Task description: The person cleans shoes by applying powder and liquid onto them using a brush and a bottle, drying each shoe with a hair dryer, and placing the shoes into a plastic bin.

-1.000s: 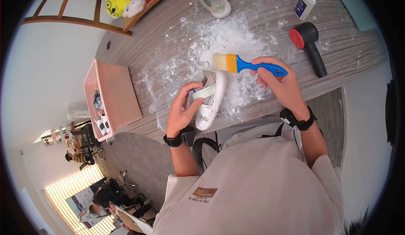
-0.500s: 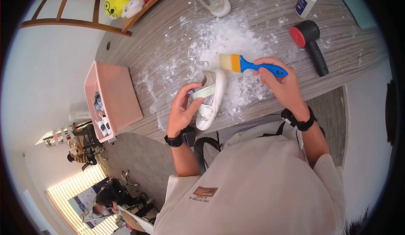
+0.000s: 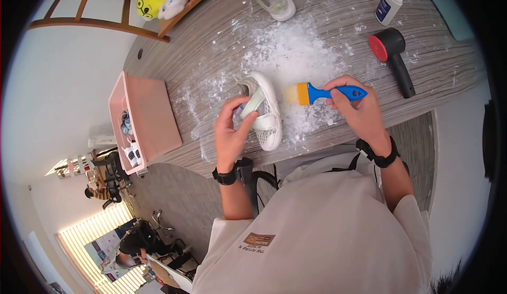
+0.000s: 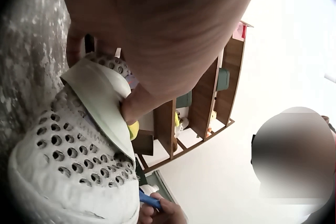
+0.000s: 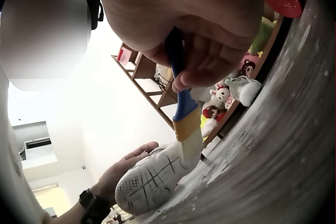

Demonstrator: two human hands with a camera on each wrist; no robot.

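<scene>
My left hand (image 3: 231, 130) grips a white perforated sneaker (image 3: 270, 130) by its pale green strap, thumb on one side and fingers on the other. The shoe is tilted on its side above the front of the table, its sole facing my right hand. My right hand (image 3: 362, 115) holds a paintbrush by its blue handle (image 3: 346, 92), with the yellow band and pale bristles (image 3: 291, 94) pointing left toward the sole. In the right wrist view the bristles overlap the heel end of the grooved white sole (image 5: 152, 179).
White powder (image 3: 296, 56) is spread over the wood-grain table. A second white sneaker (image 3: 282, 10) lies at the far side. At the right are a white bottle (image 3: 389, 8) and a black handheld device with a red face (image 3: 395, 56). A pink bin (image 3: 153, 114) stands at the left edge.
The sneaker has risen and turned in my left hand, its toe now farther from the table's front edge. The brush first slid right along the heel, then moved a little farther right and nearer me.
</scene>
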